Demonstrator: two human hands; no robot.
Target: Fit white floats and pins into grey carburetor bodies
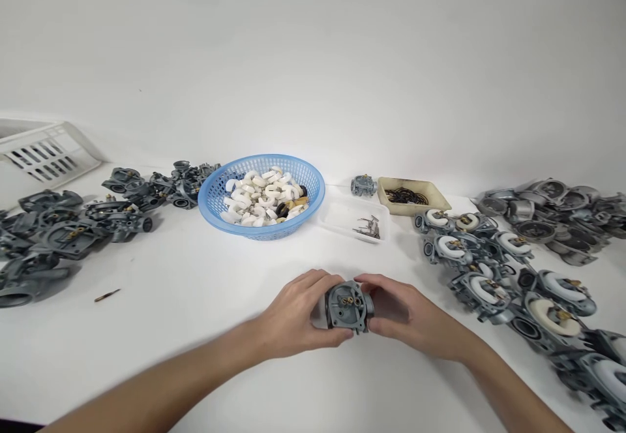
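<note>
Between my two hands, low over the middle of the white table, is a grey metal carburetor body (pixel 348 308) with its open underside and brass jets facing up. My left hand (pixel 306 312) grips its left side, fingers behind and thumb along the front. On the right side, my right hand (pixel 403 315) holds it between fingers and thumb. No float sits in this carburetor. Beyond my hands stands a blue basket (pixel 208 208) heaped with white floats (pixel 264 198), a few of them black or tan. A clear tray (pixel 337 221) beside it contains several small metal pins (pixel 369 227).
Carburetor bodies (pixel 73 237) are piled at left, near a white slotted crate (pixel 49 152) and a thin pointed tool (pixel 106 295). Carburetors with white floats (pixel 484 287) line the right side. Behind them lie metal bowls (pixel 552 211) and a box of dark rings (pixel 437 208).
</note>
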